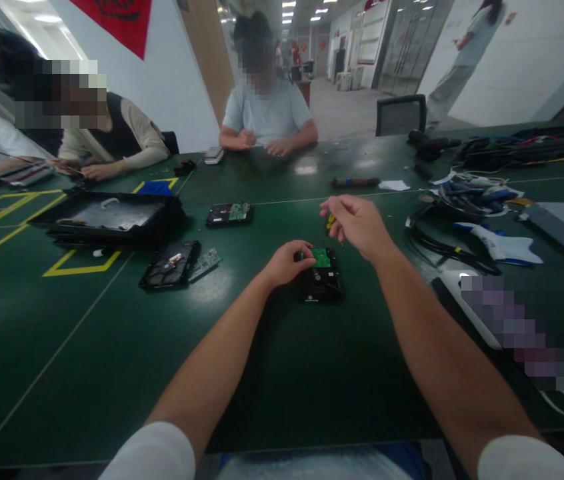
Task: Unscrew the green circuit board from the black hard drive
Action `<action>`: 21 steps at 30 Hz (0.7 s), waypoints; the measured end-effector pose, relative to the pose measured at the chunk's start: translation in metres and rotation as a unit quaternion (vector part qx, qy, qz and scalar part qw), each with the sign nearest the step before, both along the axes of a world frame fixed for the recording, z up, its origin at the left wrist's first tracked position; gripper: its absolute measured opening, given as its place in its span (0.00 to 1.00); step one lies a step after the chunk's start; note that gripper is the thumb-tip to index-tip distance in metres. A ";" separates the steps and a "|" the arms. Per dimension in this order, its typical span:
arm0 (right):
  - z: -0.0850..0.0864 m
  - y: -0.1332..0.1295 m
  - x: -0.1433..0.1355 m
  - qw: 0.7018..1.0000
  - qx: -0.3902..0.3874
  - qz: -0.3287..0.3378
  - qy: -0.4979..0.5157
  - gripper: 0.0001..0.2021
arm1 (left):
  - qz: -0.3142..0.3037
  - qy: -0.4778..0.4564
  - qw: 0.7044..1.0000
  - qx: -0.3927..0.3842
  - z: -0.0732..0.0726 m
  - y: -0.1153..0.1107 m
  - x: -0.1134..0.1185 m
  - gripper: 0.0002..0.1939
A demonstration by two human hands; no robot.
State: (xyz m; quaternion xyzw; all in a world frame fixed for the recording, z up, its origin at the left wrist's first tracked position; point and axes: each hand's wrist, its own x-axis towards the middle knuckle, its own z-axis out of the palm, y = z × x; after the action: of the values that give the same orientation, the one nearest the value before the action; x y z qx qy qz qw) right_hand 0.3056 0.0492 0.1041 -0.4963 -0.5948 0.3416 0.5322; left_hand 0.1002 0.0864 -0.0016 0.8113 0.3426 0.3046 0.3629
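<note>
A black hard drive with a green circuit board lies on the table in front of me. My left hand grips its left side, thumb and fingers bent over the edge of the board. Just above the drive's far right corner, my right hand is closed in a pinch around a yellow-and-black screwdriver. Most of that tool is hidden by the fingers, and its tip cannot be made out.
Left of the drive lie another hard drive, an opened black drive case and a loose circuit board. Black trays stand farther left. Cables, a white-and-blue packet and a phone-like slab lie right. Other people sit opposite.
</note>
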 end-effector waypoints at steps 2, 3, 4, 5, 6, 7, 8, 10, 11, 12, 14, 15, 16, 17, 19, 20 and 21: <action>-0.002 0.001 0.001 1.000 0.000 0.003 -0.003 0.20 | 0.003 0.000 1.000 -0.003 0.001 -0.001 0.000 0.04; -0.003 0.002 0.001 1.000 0.004 -0.004 -0.013 0.19 | 0.004 0.001 1.000 -0.005 0.001 -0.001 0.000 0.04; -0.004 0.003 0.002 0.999 0.010 -0.016 -0.027 0.18 | 0.004 0.002 1.000 -0.007 0.001 -0.001 0.001 0.04; -0.005 0.004 0.003 0.998 0.019 -0.034 -0.041 0.17 | 0.003 0.002 1.000 -0.007 0.001 -0.001 0.001 0.04; -0.005 0.005 0.003 0.997 0.026 -0.053 -0.051 0.15 | 0.003 0.002 1.000 -0.007 0.001 -0.001 0.000 0.04; -0.005 0.005 0.003 0.995 0.031 -0.072 -0.055 0.14 | 0.003 0.002 1.000 -0.007 0.000 -0.001 0.000 0.04; -0.005 0.005 0.003 0.994 0.032 -0.085 -0.053 0.13 | 0.003 0.001 1.000 -0.006 0.000 0.000 0.000 0.04; -0.004 0.005 0.002 0.995 0.025 -0.088 -0.040 0.12 | 0.005 0.002 1.000 -0.005 -0.001 0.000 0.000 0.04; -0.004 0.004 0.001 0.996 0.022 -0.077 -0.033 0.11 | 0.005 0.003 1.000 -0.004 -0.001 0.000 0.000 0.04; -0.003 0.003 0.000 0.998 0.020 -0.060 -0.028 0.11 | 0.005 0.004 1.000 -0.003 -0.001 0.000 0.000 0.04; -0.003 0.002 -0.002 0.999 0.021 -0.024 -0.019 0.13 | 0.003 0.003 1.000 0.002 -0.001 0.000 0.000 0.03; -0.003 0.002 -0.003 1.000 0.023 -0.009 -0.015 0.15 | 0.002 0.002 1.000 0.003 0.000 -0.001 0.000 0.03; -0.004 0.002 -0.003 1.000 0.024 0.002 -0.011 0.16 | 0.002 0.001 1.000 0.002 0.000 -0.001 0.000 0.03; -0.005 0.003 -0.003 1.000 0.025 0.010 -0.006 0.16 | 0.004 0.002 1.000 0.000 0.000 -0.001 0.000 0.03; -0.006 0.004 -0.002 0.999 0.027 0.015 -0.007 0.17 | 0.008 0.006 1.000 -0.008 0.000 -0.002 0.000 0.03; -0.007 0.005 -0.001 0.999 0.030 0.011 -0.014 0.17 | 0.010 0.007 1.000 -0.011 0.001 -0.002 0.000 0.03; -0.008 0.005 -0.001 0.999 0.035 0.001 -0.023 0.16 | 0.010 0.007 1.000 -0.013 0.001 -0.002 0.000 0.03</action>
State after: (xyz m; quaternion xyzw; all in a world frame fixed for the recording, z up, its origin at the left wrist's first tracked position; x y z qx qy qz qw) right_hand 0.3049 0.0543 0.0965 -0.4842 -0.6190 0.3099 0.5351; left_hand 0.1006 0.0842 -0.0005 0.8050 0.3572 0.2984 0.3678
